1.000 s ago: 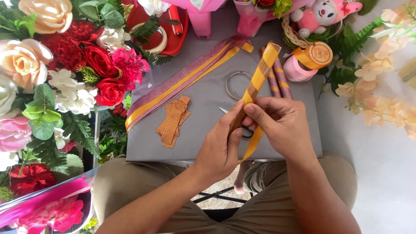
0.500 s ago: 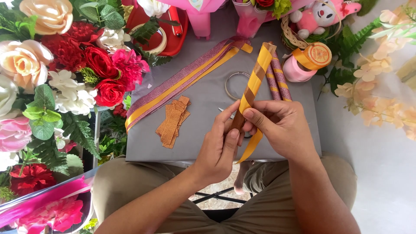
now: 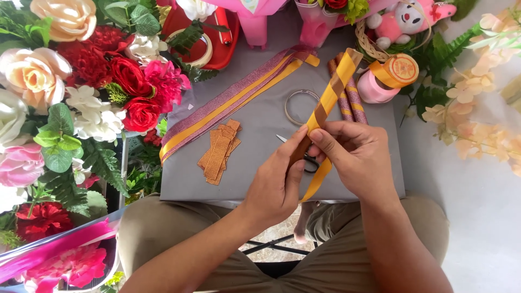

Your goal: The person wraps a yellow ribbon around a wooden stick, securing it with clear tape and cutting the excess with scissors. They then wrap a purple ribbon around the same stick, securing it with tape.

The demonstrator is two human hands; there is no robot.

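A: What did the hands have?

B: Both were on 1 yellow ribbon w/ brown bands across it, held over the grey board on my lap. My left hand pinched the strip from the left, thumb up by the fold. My right hand clenched it from the right, fingers curled over.

A: Where did it run?

B: Far end slanted up-right toward the pink spool; near end hung below my right hand.

A: Anything else close?

B: Scissors lay under the hands, mostly hidden. A wire ring sat just far of them. Stack of copper glitter strips to the left, plus a long pink-and-yellow ribbon. Fake flowers at far left.
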